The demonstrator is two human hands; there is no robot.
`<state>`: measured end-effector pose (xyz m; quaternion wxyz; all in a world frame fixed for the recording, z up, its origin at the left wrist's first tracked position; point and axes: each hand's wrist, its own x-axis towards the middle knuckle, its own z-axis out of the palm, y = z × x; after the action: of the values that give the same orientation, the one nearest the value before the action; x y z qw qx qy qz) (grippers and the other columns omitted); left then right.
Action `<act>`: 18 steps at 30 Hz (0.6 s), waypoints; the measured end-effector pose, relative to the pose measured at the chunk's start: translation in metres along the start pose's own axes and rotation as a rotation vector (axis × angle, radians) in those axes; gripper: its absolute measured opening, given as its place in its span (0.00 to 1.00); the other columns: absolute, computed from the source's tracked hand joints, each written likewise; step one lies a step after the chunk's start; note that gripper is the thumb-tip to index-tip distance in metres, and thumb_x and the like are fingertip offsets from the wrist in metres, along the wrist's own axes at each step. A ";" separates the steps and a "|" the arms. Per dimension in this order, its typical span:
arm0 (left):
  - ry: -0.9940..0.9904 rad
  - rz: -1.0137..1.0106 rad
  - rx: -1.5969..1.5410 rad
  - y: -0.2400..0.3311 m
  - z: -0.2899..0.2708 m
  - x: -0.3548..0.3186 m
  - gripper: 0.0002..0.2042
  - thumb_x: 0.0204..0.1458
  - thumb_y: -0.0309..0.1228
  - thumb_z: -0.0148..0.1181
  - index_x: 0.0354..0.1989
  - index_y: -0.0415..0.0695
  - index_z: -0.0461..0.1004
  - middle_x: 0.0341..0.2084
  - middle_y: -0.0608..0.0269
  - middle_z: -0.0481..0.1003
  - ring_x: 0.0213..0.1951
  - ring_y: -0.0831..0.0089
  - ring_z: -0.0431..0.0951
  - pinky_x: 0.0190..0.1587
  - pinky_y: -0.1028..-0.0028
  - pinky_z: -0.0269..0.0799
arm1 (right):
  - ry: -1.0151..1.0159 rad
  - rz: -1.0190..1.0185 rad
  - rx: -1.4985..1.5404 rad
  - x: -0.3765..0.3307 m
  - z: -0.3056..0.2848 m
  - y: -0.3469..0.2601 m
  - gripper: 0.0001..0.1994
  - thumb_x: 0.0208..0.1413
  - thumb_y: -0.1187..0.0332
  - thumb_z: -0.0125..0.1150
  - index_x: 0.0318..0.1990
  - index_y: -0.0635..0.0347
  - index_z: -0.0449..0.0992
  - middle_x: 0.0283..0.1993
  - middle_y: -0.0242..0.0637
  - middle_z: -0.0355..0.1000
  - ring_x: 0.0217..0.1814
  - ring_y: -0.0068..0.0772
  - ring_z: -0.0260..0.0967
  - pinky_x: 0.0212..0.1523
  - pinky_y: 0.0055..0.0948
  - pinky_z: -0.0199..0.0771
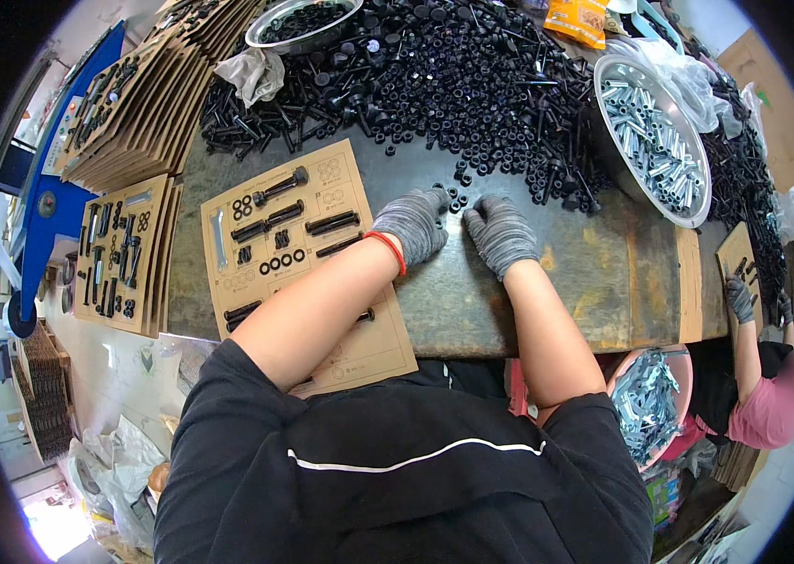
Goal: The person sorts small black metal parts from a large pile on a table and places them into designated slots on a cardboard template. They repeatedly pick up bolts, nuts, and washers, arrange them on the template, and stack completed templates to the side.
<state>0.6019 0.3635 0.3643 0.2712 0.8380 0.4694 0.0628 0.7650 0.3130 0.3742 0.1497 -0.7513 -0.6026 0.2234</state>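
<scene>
Both my hands wear grey knit gloves and are at the middle of the metal table, beside a few loose black nuts (456,199). My left hand (413,226), with a red band at the wrist, is curled over the upper right edge of a brown cardboard sheet (383,348). Its fingertips touch or nearly touch the nuts; what they hold is hidden. My right hand (502,235) lies just right of those nuts, fingers curled down and contents hidden. On the sheet sit black bolts (270,221), black rings (282,261) and a silver flat wrench (219,240).
A large heap of black nuts and bolts (453,85) covers the table's far side. A steel bowl (698,202) of silver tubes stands right; another bowl (261,42) is far left. Stacked filled cards (124,254) stand left. A pink tub (618,371) holds metal pieces. A co-worker (763,414) works right.
</scene>
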 end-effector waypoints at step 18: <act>-0.396 0.037 0.220 0.021 -0.020 0.011 0.20 0.40 0.36 0.67 0.43 0.40 0.74 0.37 0.49 0.78 0.40 0.53 0.79 0.44 0.63 0.74 | -0.175 -0.071 0.085 -0.007 -0.009 0.009 0.20 0.44 0.65 0.70 0.44 0.61 0.73 0.41 0.48 0.75 0.43 0.45 0.73 0.47 0.37 0.74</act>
<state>0.6169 0.3720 0.3903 0.2639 0.8669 0.3957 -0.1494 0.7757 0.3045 0.3791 0.1361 -0.7000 -0.6297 0.3082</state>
